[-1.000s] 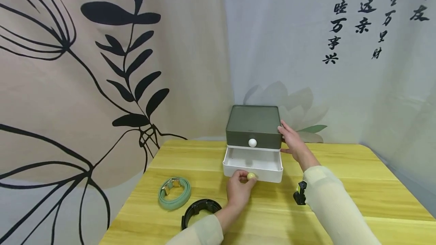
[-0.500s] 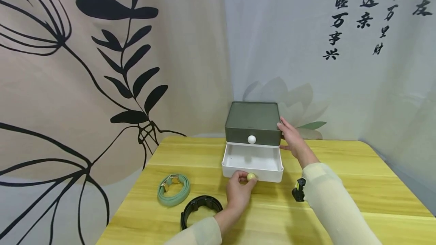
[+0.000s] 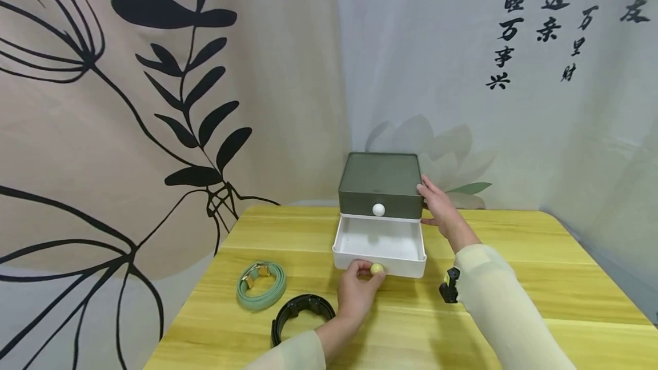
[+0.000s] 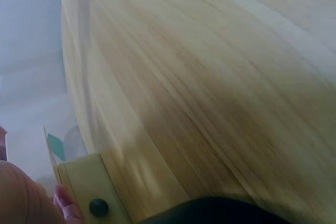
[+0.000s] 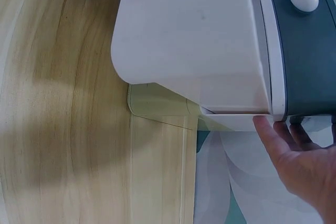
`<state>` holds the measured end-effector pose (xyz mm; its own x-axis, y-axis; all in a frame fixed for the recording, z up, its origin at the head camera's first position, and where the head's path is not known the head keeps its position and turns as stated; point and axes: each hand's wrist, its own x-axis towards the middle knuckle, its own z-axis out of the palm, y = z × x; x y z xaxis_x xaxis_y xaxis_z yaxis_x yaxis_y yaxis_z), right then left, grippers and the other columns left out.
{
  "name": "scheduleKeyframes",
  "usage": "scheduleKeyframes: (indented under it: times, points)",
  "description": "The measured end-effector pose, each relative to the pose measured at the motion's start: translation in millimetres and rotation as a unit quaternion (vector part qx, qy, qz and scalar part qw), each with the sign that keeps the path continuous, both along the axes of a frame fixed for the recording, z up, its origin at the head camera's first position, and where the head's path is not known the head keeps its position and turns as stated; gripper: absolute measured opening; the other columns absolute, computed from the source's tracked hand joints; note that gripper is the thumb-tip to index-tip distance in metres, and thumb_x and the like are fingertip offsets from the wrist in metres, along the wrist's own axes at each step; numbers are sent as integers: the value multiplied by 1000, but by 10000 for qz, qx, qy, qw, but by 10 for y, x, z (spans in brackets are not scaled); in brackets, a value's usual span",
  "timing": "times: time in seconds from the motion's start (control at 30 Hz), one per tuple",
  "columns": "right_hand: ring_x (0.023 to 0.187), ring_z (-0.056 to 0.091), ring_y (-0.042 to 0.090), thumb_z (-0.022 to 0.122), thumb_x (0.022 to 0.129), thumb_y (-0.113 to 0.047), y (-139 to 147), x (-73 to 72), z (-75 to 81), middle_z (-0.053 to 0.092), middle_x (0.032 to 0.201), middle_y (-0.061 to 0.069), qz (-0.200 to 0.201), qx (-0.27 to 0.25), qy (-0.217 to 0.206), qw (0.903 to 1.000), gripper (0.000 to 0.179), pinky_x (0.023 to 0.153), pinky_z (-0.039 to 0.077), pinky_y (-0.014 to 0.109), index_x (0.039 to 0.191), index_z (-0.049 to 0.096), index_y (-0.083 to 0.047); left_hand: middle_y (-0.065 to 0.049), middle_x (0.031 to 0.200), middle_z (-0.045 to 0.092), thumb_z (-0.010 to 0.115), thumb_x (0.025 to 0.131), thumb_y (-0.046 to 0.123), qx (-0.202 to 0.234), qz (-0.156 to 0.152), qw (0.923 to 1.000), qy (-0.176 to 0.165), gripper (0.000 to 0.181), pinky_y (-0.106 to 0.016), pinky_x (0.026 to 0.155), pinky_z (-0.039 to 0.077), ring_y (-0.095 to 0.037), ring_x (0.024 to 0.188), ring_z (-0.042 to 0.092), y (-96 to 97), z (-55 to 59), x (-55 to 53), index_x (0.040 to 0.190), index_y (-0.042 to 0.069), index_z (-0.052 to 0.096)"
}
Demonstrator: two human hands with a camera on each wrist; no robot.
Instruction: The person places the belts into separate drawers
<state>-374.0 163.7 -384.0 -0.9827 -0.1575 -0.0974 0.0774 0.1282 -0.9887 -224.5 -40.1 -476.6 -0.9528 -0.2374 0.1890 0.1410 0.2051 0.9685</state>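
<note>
"Drawer point(image 3: 403, 266) first: where does it sit?"

"It's the white one, sticking out toward the person from the box point(image 3: 380, 175). That box stands on the wooden table point(image 3: 514, 301), near the back edge."

"And the left hand point(image 3: 356, 294)?"

"At the white front, holding the yellow knob point(image 3: 377, 269) in a narrow pinch of thumb and finger. From the left wrist you get just a bit of that hand, down in the corner."

"Right hand point(image 3: 441, 210)?"

"Fairly wide, fingers stretched out, fingertips against the right side of the box, gripping nothing."

"How many tiers?"

"Three. Dark on top with a white knob point(image 3: 378, 210), white in the middle, then an olive tier point(image 4: 81, 177) underneath with a dark knob point(image 4: 98, 208). Only the white one juts out."

"Anything else on the table?"

"Green belt point(image 3: 267, 300), coiled, with a gold buckle, well left of the box. Just beside it, nearer the person, a black coil point(image 3: 279, 324), partly hidden by the left sleeve point(image 3: 295, 350)."

"And behind?"

"Pale cloth point(image 3: 293, 84) with dark plant shapes and columns of black characters."
</note>
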Motion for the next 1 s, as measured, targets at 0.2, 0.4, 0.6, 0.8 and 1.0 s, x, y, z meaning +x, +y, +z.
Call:
scheduleKeyframes:
  times: [0.2,0.4,0.6,0.8,1.0]
  points:
    - [146,15,44,34,107,-43,-5,-16,-6,-1,165,13,8,-97,-25,9999,62,107,32,63,159,2,-33,-3,93,65,80,83,16,38,-268,9996,8,23,-25,70,50,-13,80,59,-128,40,21,98,6,65]
    - [146,15,44,35,107,-41,5,-23,-6,-2,165,13,-37,-162,-6,9999,62,107,30,64,159,2,-32,-4,92,66,80,83,18,-87,-188,9998,72,26,-24,70,52,-13,79,62,-302,104,-46,101,4,66]
    - [146,17,43,35,107,-43,9,2,-20,0,165,12,-64,-23,-14,10000,62,107,31,63,159,3,-34,-5,90,66,80,84,19,-26,-144,9998,142,27,-23,68,52,-14,80,63,-468,158,-70,101,3,65]
    - [146,19,43,36,107,-45,10,14,-24,3,165,12,-118,93,11,9999,62,107,33,62,159,4,-35,-4,94,66,78,86,19,-220,50,9996,167,29,-24,66,52,-15,79,62,-684,244,-98,106,1,66]
    - [146,20,42,36,107,-44,3,10,-24,5,165,13,-137,41,-18,9999,61,107,33,62,159,5,-36,-7,100,66,76,88,18,-342,144,9992,148,29,-26,70,52,-19,86,62,-976,313,-161,110,3,65]
